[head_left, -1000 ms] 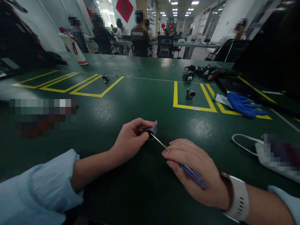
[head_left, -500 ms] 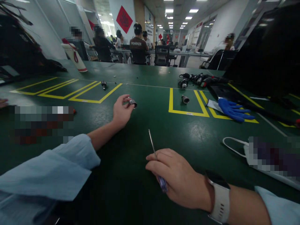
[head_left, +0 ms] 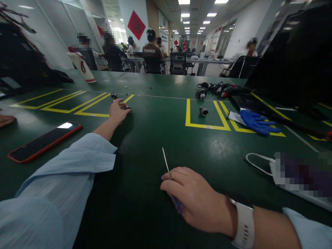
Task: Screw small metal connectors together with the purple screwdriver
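Note:
My left hand [head_left: 117, 113] is reached out over the yellow-taped outline at the left. Its fingers are closed on a short metal ring-like part [head_left: 126, 107], mostly covered by them. Just beyond the fingertips stands a small dark metal fitting [head_left: 113, 95]. Close to me, my right hand [head_left: 193, 197] is wrapped round a screwdriver [head_left: 166, 162]. Its thin shaft points up and away, and the purple handle shows below the palm. A cup-shaped metal part [head_left: 204, 111] lies inside the yellow outline on the right.
A red-edged phone [head_left: 45, 142] lies left of my forearm. Another person's hand [head_left: 6, 120] rests at the left edge. To the right are a blue glove [head_left: 258, 121], black cabled devices [head_left: 214, 89] and a white strap loop [head_left: 259, 164]. A white cone-shaped object [head_left: 83, 67] stands far left.
My left hand has moved left and slightly away with the metal part, from the middle of the table to the left outline. My right hand stays almost still with the screwdriver.

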The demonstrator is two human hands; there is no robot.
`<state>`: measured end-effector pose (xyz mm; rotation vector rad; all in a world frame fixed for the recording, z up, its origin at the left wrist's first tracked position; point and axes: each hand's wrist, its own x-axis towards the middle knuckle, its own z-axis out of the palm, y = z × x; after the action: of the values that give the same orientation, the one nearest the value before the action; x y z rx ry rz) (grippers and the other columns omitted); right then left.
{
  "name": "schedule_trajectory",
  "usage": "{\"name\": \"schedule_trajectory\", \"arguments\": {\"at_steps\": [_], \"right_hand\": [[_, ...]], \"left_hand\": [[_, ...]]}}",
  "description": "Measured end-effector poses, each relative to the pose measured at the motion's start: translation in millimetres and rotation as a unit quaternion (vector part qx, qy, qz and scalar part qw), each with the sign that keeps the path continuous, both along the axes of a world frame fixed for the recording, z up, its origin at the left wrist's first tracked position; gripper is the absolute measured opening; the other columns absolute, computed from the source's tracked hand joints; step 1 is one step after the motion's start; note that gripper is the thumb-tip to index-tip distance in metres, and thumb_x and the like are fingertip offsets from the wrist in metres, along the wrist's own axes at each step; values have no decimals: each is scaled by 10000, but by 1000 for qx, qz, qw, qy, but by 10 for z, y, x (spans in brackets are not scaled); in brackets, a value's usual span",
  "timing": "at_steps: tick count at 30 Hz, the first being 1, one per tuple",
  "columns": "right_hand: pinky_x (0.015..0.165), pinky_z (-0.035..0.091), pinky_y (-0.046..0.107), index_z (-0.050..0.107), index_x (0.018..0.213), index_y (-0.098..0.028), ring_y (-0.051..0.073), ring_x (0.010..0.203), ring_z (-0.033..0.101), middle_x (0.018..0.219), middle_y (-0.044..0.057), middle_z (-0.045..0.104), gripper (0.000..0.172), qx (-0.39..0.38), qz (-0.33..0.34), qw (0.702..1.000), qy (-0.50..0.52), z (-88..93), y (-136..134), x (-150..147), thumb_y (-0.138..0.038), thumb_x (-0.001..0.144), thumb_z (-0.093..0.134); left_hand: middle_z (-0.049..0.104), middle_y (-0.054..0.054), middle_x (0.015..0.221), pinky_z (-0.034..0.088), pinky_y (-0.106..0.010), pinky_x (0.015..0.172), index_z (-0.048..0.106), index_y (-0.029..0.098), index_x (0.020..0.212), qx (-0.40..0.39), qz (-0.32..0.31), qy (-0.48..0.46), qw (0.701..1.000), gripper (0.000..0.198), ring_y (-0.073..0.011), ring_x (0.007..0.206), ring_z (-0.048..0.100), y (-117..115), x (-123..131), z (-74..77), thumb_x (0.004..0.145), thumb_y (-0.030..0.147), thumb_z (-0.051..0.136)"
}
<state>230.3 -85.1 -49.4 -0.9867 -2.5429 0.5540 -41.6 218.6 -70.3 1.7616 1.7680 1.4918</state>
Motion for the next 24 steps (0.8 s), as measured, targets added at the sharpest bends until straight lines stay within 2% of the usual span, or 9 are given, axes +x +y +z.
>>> {"name": "schedule_trajectory", "arguments": {"at_steps": [3,6,7,9,12,14,20,22,24], "right_hand": [[850,466,370,554,1094,-148,214,996,547,1105,92,616,412,-3,0,1000,-2,6,-8,8,-23,703,515],[842,471,369,552,1091,-152,215,991,552,1099,91,618,417,4,8,1000,-6,6,-28,6,-29,694,521],[839,473,369,553,1085,-150,217,989,554,1095,94,619,404,13,16,1000,-5,3,-35,4,-36,699,524],[837,473,369,555,1069,-143,218,982,561,1081,103,624,361,37,35,999,3,-10,-47,-1,-62,718,533],[804,478,362,556,1044,-129,216,944,573,1042,115,635,302,92,64,993,42,-29,-56,-3,-112,743,534],[758,480,350,563,1007,-125,212,904,577,1016,118,643,256,139,74,984,81,-31,-58,0,-123,757,511],[676,458,319,565,887,-157,189,816,574,934,96,660,152,232,65,954,177,-30,-38,3,-151,818,430],[681,454,316,563,878,-160,185,812,576,920,90,662,153,238,56,951,189,-41,-20,5,-146,811,426],[690,451,319,566,877,-154,187,823,577,924,90,662,161,235,51,952,190,-53,1,10,-135,788,432]], "left_hand": [[512,-4,907,367,-339,923,488,117,1028,48,36,43,997,478,-187,998,501,-118,55,58,624,133,742],[480,2,786,389,-327,818,508,140,934,78,53,92,991,239,-168,829,514,-376,255,93,744,213,636],[456,13,707,395,-317,747,513,156,864,75,31,131,988,148,-163,740,507,-488,363,92,777,244,594],[421,34,606,373,-279,623,483,184,707,72,-31,173,982,187,-143,613,477,-725,626,70,761,311,610],[425,43,559,286,-250,504,449,195,708,84,-182,266,943,226,-121,491,414,-1028,1065,25,797,373,555],[427,44,525,270,-245,489,453,195,685,90,-235,290,923,254,-114,457,398,-1134,1347,8,828,395,514],[553,-34,610,356,-278,556,543,174,701,113,-290,312,898,378,-165,585,521,-984,2162,49,933,381,328],[613,-92,779,412,-308,658,588,148,786,121,-298,311,894,367,-202,753,574,-863,2416,67,937,362,332],[600,-146,1039,430,-339,785,598,120,985,126,-313,313,888,290,-245,963,560,-746,2628,68,901,346,438]]}}
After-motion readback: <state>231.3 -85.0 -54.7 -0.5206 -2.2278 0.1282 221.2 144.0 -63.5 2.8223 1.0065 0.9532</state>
